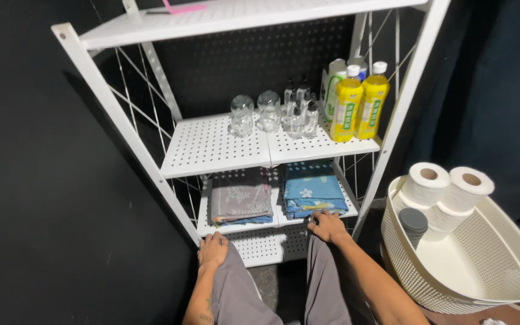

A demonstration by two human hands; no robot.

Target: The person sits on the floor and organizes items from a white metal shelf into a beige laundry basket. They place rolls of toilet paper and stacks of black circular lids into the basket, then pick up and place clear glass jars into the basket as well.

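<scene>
Nearest the camera I see both knees in grey trousers, with the left hand [212, 250] flat on the left knee, fingers loosely spread and holding nothing. The right hand [327, 226] is further forward at the front edge of the bottom shelf [242, 227], fingers curled down just below the blue cloth [312, 191]; I can't tell whether they pinch the cloth edge or only rest on the shelf lip (something small and dark sits by the thumb, too small to make out). To the right stands a cream basket [501, 265] holding two paper rolls [443, 186] and a grey stack of lids or cups. The blue cloth is folded on the right half of the bottom shelf, a grey cloth [241, 203] just beside it on the left. My read is that the blue cloth is light, soft and floppy, not fragile, and would unfold if lifted by one corner, so the folded front edge with a hand under the stack looks the best hold. Above, the middle shelf [212, 147] carries clear jars [254, 112], small bottles [301, 111] and two yellow bottles [359, 102] at the right.
</scene>
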